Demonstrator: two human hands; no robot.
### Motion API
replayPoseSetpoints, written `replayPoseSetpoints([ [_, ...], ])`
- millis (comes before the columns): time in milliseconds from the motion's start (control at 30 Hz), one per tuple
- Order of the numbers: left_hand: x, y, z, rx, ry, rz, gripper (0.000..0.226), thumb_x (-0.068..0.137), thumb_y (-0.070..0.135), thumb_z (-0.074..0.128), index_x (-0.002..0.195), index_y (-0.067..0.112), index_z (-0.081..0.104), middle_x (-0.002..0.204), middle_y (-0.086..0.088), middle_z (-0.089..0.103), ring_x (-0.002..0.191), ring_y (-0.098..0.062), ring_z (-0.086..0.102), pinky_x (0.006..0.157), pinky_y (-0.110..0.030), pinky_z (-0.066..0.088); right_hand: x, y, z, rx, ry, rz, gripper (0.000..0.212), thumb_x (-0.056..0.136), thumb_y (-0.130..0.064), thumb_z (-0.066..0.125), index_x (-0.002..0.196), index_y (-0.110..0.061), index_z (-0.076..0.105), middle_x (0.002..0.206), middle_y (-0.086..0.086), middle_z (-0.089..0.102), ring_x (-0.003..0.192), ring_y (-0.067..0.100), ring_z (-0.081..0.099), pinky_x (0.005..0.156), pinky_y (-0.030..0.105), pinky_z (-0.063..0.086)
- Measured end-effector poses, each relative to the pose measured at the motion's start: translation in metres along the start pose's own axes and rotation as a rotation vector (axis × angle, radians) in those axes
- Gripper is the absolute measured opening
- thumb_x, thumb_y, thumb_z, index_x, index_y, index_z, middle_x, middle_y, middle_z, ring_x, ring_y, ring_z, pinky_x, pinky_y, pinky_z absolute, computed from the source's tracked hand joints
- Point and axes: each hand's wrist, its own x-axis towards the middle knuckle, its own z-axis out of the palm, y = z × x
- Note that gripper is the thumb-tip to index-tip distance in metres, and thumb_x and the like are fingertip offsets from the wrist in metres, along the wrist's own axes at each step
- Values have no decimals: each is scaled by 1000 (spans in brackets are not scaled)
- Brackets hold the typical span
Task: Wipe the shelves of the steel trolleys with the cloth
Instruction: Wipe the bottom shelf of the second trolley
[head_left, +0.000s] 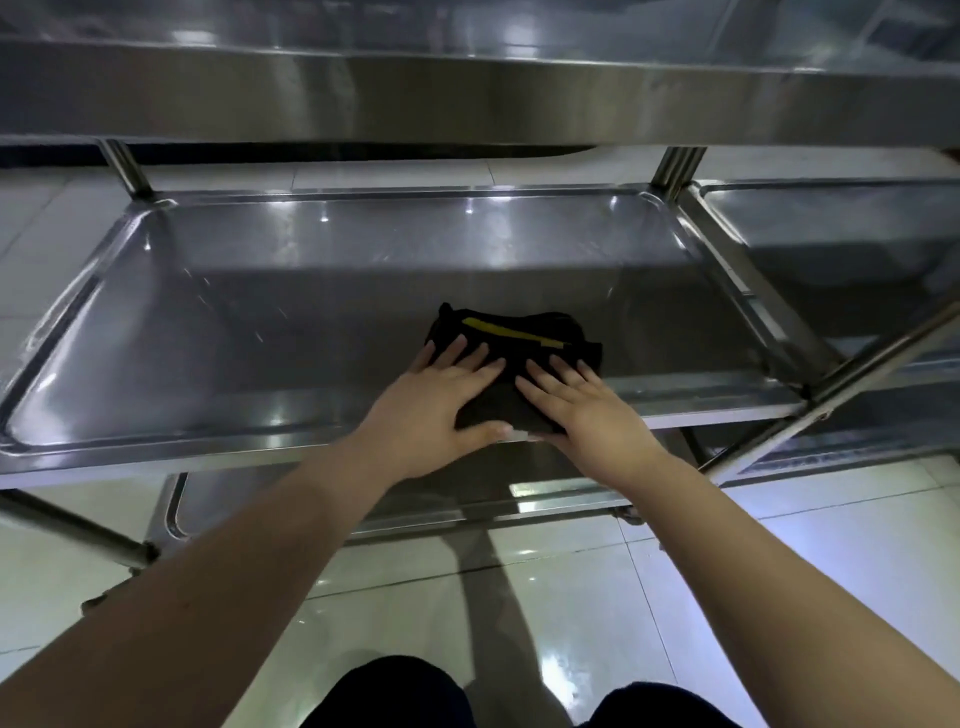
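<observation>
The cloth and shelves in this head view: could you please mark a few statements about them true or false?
1. The left hand and right hand lie flat on the cloth, on the middle shelf. True.
2. The cloth is white. False: it is black with a yellow stripe.
3. The cloth lies at the shelf's back edge. False: it lies near the front edge.
4. Another trolley stands to the right. True.

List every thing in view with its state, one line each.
middle shelf: shiny, holds only the cloth
cloth: bunched, lying near the shelf's front edge
left hand: fingers straight, pressing the cloth
right hand: fingers straight, pressing the cloth
</observation>
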Motion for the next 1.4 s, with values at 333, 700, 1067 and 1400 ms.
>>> replayPoseSetpoints([
  [333,3,66,-28,-84,317,110,36,91,28,64,127,29,65,83,2,70,76,-23,63,63,-29,36,-56,16,-96,292,315,36,36,84,-5,67,117,-19,70,104,-4,73,92,18,67,76,27,51],
  [700,-26,103,114,-191,34,251,36,87,25,52,114,13,73,100,-2,75,88,-24,71,73,-35,56,-165,38,59,497,108,260,33,82,2,62,111,-12,71,103,0,72,95,17,61,79,23,44],
  [1067,108,63,199,82,291,-157,25,97,36,58,117,23,65,84,-9,68,73,-33,66,63,-34,49,-50,147,150,209,553,393,20,76,-6,63,93,0,72,73,24,65,68,40,60,53,31,37],
  [1400,64,16,321,75,-37,-138,52,101,48,32,150,28,38,158,-4,32,149,-28,18,121,-46,8,-59,153,265,307,134,465,50,94,-52,47,127,-18,64,138,5,57,130,32,44,113,51,24],
])
